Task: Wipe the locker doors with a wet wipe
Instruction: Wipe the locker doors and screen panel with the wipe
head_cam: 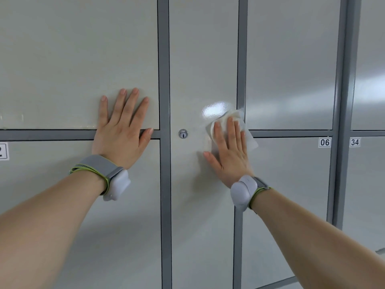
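On bare arms, each wrist carries a rounded pale grey plastic pod (116, 185), its grey woven strap (98, 163) edged with yellow-green cord (83, 168).

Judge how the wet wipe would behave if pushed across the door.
Probably floppy: the wet wipe bunches and folds under the right hand. It likely glides easily, since the door beside it shines wet. Probably light: a flat hand alone pins it.

I hold bare left arm (52, 226) and bare right arm (312, 236) stretched forward; left hand (123, 136) flat, fingers spread; right hand (230, 153) flat, fingers straight, thumb out left.
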Motion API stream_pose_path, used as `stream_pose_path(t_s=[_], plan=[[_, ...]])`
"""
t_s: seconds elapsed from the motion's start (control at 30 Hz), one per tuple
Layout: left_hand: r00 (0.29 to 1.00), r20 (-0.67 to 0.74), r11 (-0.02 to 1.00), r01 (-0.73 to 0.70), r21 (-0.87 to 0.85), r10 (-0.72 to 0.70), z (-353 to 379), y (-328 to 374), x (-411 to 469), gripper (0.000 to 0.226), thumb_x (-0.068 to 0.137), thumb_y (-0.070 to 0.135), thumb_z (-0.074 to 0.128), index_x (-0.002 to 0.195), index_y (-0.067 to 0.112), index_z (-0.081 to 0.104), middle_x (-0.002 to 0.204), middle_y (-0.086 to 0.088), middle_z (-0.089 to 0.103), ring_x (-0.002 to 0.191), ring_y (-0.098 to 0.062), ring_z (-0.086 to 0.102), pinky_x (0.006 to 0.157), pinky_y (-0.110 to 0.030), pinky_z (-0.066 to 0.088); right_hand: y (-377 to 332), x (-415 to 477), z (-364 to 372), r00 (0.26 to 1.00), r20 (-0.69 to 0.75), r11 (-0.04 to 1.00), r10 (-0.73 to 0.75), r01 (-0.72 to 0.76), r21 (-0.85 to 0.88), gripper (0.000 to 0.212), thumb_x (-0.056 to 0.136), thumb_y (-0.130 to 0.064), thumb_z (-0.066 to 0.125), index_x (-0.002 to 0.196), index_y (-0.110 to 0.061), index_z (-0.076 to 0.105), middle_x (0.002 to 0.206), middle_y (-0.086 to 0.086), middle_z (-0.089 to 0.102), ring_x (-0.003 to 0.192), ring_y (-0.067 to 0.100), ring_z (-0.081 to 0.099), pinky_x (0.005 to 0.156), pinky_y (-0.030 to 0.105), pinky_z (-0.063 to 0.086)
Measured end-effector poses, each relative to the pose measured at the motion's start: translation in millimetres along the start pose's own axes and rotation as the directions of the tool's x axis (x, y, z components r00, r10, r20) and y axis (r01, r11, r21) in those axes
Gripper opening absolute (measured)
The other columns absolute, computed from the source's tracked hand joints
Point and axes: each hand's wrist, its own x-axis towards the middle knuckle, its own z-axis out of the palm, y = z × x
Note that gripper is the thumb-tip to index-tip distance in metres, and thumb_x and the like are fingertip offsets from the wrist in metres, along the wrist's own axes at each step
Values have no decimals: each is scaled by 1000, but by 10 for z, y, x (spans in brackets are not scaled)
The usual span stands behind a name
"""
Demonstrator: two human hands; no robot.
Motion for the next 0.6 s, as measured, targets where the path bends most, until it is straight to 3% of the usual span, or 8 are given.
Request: stream_pose_path(t_s=[0.27,0.43,0.6], plan=[[1000,8,1000,5,-5,-5,-4,12,-2,58,97,39,31,146,7,29,153,-18,26,141,-37,20,114,-51,-3,17,394,-212,994,-26,993,105,-104,52,86,79,-69,10,151,-24,-2,158,12,-12,145,23,-18,110,26,-21],[1000,19,1000,19,-2,-19,-12,11,1,59,96,39,30,146,7,29,153,-17,25,141,-36,19,114,-52,-2,36,70,-37,998,-46,999,50,-49,15,79,85,-68,16,147,-23,-4,157,11,-10,141,15,-20,113,28,-20],[999,35,1000,26,-3,-26,-20,22,1,59,97,38,31,147,8,27,154,-17,24,142,-36,18,114,-53,-1,79,-228,8,998,46,999,41,-42,2,82,82,-75,6,146,-25,-9,151,4,-22,138,11,-29,114,28,-20]])
